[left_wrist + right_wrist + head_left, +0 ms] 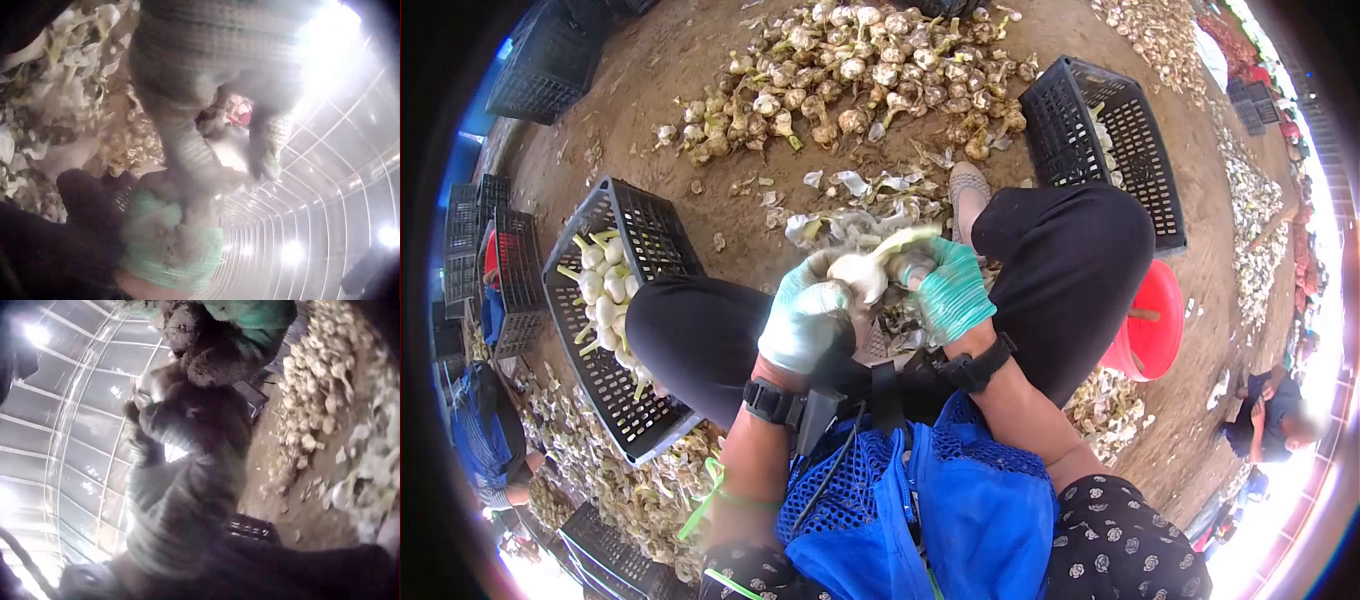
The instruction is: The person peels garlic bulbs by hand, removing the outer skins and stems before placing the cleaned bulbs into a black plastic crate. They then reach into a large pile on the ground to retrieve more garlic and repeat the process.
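Observation:
Between the two gloved hands in the head view is a white garlic bulb (860, 275) with a pale green stem (907, 239) pointing toward the right hand. The left hand (808, 318) curls its fingers round the bulb from the left side. From the right, the right hand (948, 290) pinches at the stem side with thumb and fingers. In the left wrist view the left hand (212, 81) is large and blurred, with the right hand (172, 237) below it. The right wrist view shows both dirty gloves close together, the left hand (187, 487) below the right hand (231, 337); the bulb is mostly hidden there.
A black crate (662, 235) of peeled bulbs stands by the left knee, another crate (1135, 150) beyond the right knee. Unpeeled garlic (850, 70) is heaped ahead. Loose skins (855, 215) lie between the legs. A red bucket (1157, 325) stands at the right; another person (1270, 415) is farther right.

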Tool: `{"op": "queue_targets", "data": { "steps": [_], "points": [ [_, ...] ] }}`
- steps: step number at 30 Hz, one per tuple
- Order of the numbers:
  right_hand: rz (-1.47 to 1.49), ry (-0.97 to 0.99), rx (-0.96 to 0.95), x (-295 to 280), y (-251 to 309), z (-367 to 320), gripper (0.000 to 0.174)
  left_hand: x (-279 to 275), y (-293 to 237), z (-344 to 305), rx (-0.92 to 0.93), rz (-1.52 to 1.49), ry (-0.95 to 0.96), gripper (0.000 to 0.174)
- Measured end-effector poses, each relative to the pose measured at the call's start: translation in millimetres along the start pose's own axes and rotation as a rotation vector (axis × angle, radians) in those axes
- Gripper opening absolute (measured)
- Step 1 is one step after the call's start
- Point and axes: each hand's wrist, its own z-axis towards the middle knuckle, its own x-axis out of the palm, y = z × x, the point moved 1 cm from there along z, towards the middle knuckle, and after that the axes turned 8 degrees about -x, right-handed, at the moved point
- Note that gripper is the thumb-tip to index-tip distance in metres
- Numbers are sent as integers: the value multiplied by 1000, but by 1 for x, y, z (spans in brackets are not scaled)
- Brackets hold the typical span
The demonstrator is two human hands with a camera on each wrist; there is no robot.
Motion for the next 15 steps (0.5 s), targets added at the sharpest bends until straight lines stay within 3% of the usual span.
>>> {"op": "queue_targets", "data": {
  "steps": [1,3,5,6,7,10,11,12,13,14,15],
  "points": [
    [257,-78,45,1,-1,1,22,1,-2,0,-82,-198,47,35],
    [130,-80,27,3,5,-1,22,10,-4,-2,-62,-129,-3,25],
    [-145,-93,-11,-1,15,-3,23,21,-5,-1,-7,220,-185,32],
    [-309,-121,-65,-2,7,-3,21,27,-6,-1,80,143,-148,42],
    [-310,-127,-71,-5,5,-1,21,25,-8,-2,147,55,8,56],
    [-445,-60,-86,-3,-6,1,17,23,-7,-5,322,384,-76,65],
    [-461,-55,-174,-1,-10,-1,18,34,-8,-6,378,507,-86,66],
    [-479,-50,-263,0,-14,-3,18,37,-5,-5,388,588,-159,48],
    [-495,-48,-353,2,-12,-3,19,34,-5,-4,388,587,-163,48],
    [-275,-2,-157,1,-1,-3,25,30,-5,-1,268,403,-122,49],
    [-276,-1,-157,-1,-3,-5,25,28,-5,2,148,219,-81,50]
  ]
}}
